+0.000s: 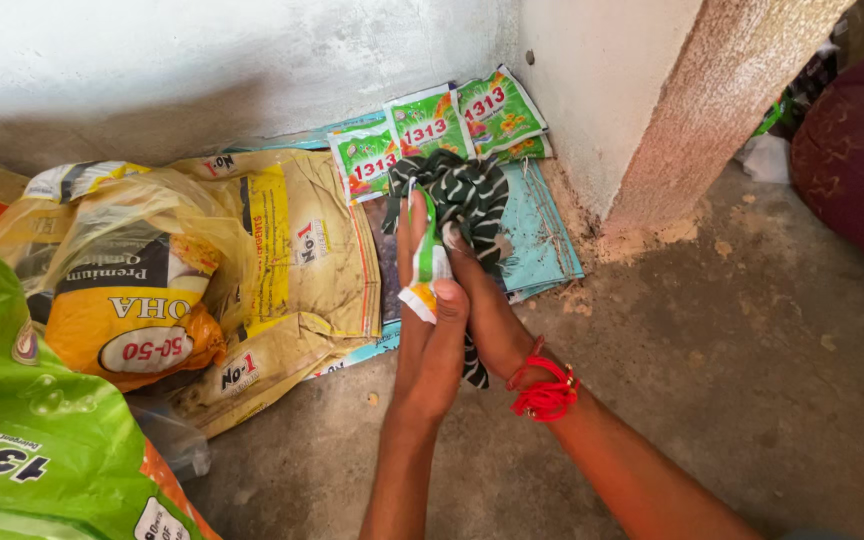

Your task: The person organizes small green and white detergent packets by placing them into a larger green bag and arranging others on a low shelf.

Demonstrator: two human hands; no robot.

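The left hand point(430, 330) stands upright with its fingers point(410, 240) extended flat and its thumb pressing a small green-and-white sachet point(428, 270) against the palm. This pinch keeps the sachet steady. The right hand point(487, 305) lies just behind it, wrist marked by a red thread band point(544, 392). Its fingers are clenched on a dark cloth with pale stripes point(462, 200), which bunches above both hands, one tail hanging below the palms.

Landmark: the pillar corner point(612, 130).

- Both hands are near the pillar's foot, above the concrete floor point(752, 380).
- A strip of three green sachets point(432, 135) leans at the wall base just beside the pillar.
- Flattened blue sheets point(547, 235) lie on the floor against the pillar's foot, serving as a pad under the sachets.
- A crumpled yellow sack point(282, 270) lies well apart from the pillar.
- A green sack point(32, 440) lies farthest from the pillar.
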